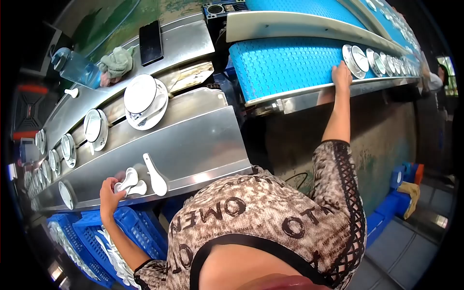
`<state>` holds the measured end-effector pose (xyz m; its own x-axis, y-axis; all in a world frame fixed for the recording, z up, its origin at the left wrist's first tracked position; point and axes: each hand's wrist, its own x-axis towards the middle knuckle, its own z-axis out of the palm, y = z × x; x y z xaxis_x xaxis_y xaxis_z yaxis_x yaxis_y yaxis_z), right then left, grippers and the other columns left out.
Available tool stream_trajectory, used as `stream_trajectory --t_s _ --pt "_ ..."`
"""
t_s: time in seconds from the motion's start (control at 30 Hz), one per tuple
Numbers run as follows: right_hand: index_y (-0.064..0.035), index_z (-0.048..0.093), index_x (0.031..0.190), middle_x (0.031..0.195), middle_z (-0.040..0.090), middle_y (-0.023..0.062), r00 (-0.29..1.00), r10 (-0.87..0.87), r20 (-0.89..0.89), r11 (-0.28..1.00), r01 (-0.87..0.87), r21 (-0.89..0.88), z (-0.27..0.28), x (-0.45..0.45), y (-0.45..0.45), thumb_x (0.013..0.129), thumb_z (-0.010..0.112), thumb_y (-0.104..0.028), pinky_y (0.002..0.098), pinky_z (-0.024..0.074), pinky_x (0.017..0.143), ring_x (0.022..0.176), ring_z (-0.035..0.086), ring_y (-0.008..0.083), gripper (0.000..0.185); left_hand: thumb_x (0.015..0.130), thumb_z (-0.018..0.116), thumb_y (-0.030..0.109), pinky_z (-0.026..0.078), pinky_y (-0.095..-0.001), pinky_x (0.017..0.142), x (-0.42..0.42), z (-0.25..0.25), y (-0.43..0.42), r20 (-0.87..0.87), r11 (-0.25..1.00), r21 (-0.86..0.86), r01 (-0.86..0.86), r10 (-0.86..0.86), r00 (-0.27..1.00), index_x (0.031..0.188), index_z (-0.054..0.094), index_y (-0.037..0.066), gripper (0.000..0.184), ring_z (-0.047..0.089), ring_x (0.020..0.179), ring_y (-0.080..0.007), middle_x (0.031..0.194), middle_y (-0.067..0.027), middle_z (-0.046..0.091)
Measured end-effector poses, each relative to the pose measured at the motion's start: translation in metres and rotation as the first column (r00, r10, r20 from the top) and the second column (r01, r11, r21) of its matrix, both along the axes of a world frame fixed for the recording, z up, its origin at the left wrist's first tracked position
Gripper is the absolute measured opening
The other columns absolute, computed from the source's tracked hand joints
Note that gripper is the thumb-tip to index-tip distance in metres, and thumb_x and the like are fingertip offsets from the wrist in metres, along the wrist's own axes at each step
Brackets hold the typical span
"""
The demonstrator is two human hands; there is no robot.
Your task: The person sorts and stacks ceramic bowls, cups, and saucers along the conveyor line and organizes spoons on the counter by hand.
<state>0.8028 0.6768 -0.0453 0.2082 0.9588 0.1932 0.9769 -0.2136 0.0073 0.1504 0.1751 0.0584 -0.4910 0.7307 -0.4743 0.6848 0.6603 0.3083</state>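
The left hand (111,193) is clamping 2 spoons (129,178), long axes running sideways, bowls pointing rightward; the right hand (341,76) is touching a plate (348,59), grip: cannot tell.

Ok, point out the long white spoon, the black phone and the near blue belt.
Long white spoon (155,177): head view, where handle meets bowl.
Black phone (151,43): head view, middle of its flat face.
Near blue belt (285,66): head view, bare stretch of its surface.

Grey tiled floor (399,255), perhaps bright window (451,87)
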Motion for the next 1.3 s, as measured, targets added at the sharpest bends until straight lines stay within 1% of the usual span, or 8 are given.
stream_trajectory --t_s 0.1,0.17,0.5,0.63,0.77,0.8,0.93,1.3 --pt "-0.0010 0.055 0.105 0.108 0.058 0.0192 0.978 0.121 0.169 0.954 -0.162 0.254 -0.013 0.011 0.000 0.079 0.054 -0.029 0.0466 0.0429 0.086 0.102 0.054 0.0364 0.038 0.059 0.070 0.006 0.044 -0.0317 0.067 -0.010 -0.015 -0.002 0.023 0.993 0.103 0.065 -0.068 0.997 0.090 0.057 0.002 0.033 0.053 0.071 -0.0226 0.078 -0.0108 0.054" --pt "0.0003 0.055 0.106 0.107 0.058 0.0216 1.000 -0.014 0.027 0.998 0.012 0.061 -0.006 0.007 -0.001 0.078 0.055 -0.031 0.0466 0.0424 0.086 0.103 0.053 0.0376 0.042 0.060 0.069 0.007 0.044 -0.0315 0.066 -0.013 -0.018 0.002 -0.003 0.955 0.234 0.184 -0.188 0.982 0.086 0.057 0.002 0.030 0.053 0.070 -0.0225 0.078 -0.0107 0.054" --pt "-0.0085 0.061 0.104 0.088 0.065 0.0160 0.936 0.343 -0.079 0.938 -0.336 0.086 0.019 -0.076 -0.047 0.087 0.050 -0.032 0.0412 0.0468 0.074 0.083 0.062 0.0334 0.031 0.079 0.055 0.005 0.041 -0.0214 0.061 -0.028 0.002 0.013 0.403 0.923 0.258 -0.285 0.165 0.900 0.083 0.059 -0.001 0.008 0.049 0.068 -0.0058 0.072 0.0011 0.056" --pt "-0.0080 0.061 0.106 0.081 0.064 0.0130 0.909 0.255 -0.330 0.928 -0.134 0.346 0.019 -0.070 -0.049 0.080 0.055 -0.026 0.0388 0.0467 0.070 0.074 0.061 0.0296 0.032 0.080 0.056 0.009 0.043 -0.0226 0.070 -0.038 -0.009 0.027 0.279 0.938 0.295 -0.183 0.099 0.955 0.088 0.060 -0.002 0.014 0.052 0.075 -0.0069 0.078 -0.0006 0.059" --pt "0.0008 0.057 0.111 0.093 0.065 0.0133 0.827 0.254 -0.502 0.950 -0.312 -0.033 -0.033 0.017 0.034 0.073 0.062 -0.021 0.0343 0.0457 0.075 0.080 0.061 0.0232 0.044 0.085 0.053 0.014 0.043 -0.0233 0.074 -0.026 -0.011 0.037 0.288 0.956 0.246 -0.161 0.087 0.954 0.100 0.059 -0.003 0.023 0.051 0.080 -0.0086 0.082 -0.0022 0.059" --pt "0.0039 0.054 0.114 0.101 0.062 0.0112 0.562 0.106 -0.820 0.916 -0.377 -0.140 -0.029 0.016 0.038 0.072 0.064 -0.014 0.0316 0.0452 0.077 0.084 0.059 0.0203 0.046 0.085 0.057 0.023 0.043 -0.0268 0.078 -0.021 -0.008 0.038 0.344 0.974 0.151 -0.171 0.110 0.933 0.115 0.052 -0.001 0.039 0.053 0.087 -0.0147 0.093 -0.0082 0.059" --pt "0.0033 0.048 0.122 0.103 0.060 0.0101 0.546 0.096 -0.832 0.895 -0.414 -0.169 -0.010 -0.010 0.037 0.074 0.062 -0.007 0.0284 0.0455 0.077 0.089 0.057 0.0180 0.051 0.077 0.062 0.045 0.042 -0.0405 0.085 0.017 -0.003 0.023 -0.148 0.992 0.053 -0.113 0.120 0.982 0.131 0.036 0.003 0.073 0.051 0.100 -0.0374 0.111 -0.0246 0.050" --pt "0.0028 0.056 0.111 0.097 0.062 0.0091 0.053 0.273 -0.961 0.679 -0.718 0.153 0.024 -0.352 -0.115 0.071 0.057 -0.003 0.0261 0.0449 0.078 0.086 0.056 0.0138 0.040 0.062 0.074 0.041 0.038 -0.0428 0.082 0.121 -0.014 0.035 -0.434 0.984 0.174 0.034 0.046 0.900 0.125 0.040 0.003 0.081 0.045 0.095 -0.0362 0.102 -0.0193 0.047"
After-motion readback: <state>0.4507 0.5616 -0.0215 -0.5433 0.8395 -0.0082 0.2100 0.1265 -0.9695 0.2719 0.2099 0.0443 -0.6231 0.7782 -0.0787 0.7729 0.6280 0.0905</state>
